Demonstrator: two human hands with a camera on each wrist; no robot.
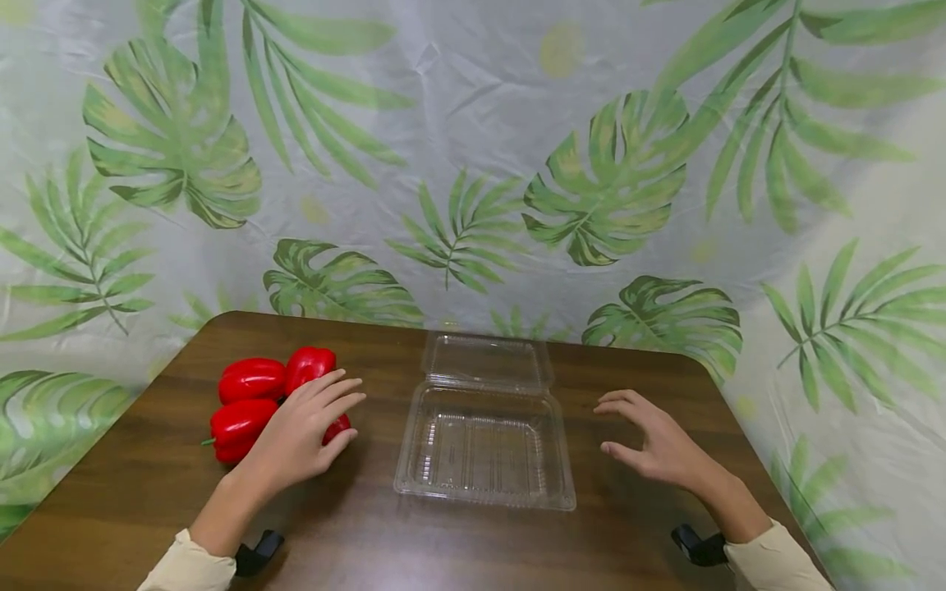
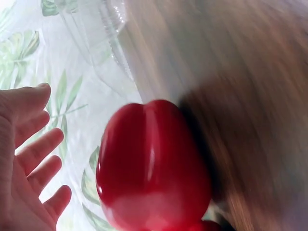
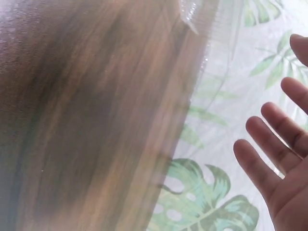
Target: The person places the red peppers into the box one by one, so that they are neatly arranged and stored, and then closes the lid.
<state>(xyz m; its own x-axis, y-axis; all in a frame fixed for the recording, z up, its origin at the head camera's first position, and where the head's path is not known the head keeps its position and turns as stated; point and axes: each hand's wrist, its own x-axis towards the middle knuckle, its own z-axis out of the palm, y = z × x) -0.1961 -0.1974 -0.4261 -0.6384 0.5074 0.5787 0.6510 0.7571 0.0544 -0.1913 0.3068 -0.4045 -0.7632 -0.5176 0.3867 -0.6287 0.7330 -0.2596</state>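
Note:
Several red bell peppers [image 1: 251, 380] lie grouped on the left of the table, one with a green stem pointing left. My left hand [image 1: 305, 427] hovers over the group's right side, fingers spread and holding nothing, and it partly hides one pepper. In the left wrist view a glossy red pepper [image 2: 151, 163] stands beside that hand, apart from its fingers [image 2: 41, 149]. A clear plastic clamshell box [image 1: 484, 447] lies with its lid folded back in the middle. To its right my right hand [image 1: 658, 439] is held above the table, fingers loosely bent, with nothing in it.
The brown wooden table [image 1: 458, 550] has rounded far corners. Behind it hangs a leaf-patterned cloth [image 1: 473, 123]. The box's lid [image 1: 486, 361] reaches the table's far edge. Dark straps [image 1: 259, 554] show at both wrists.

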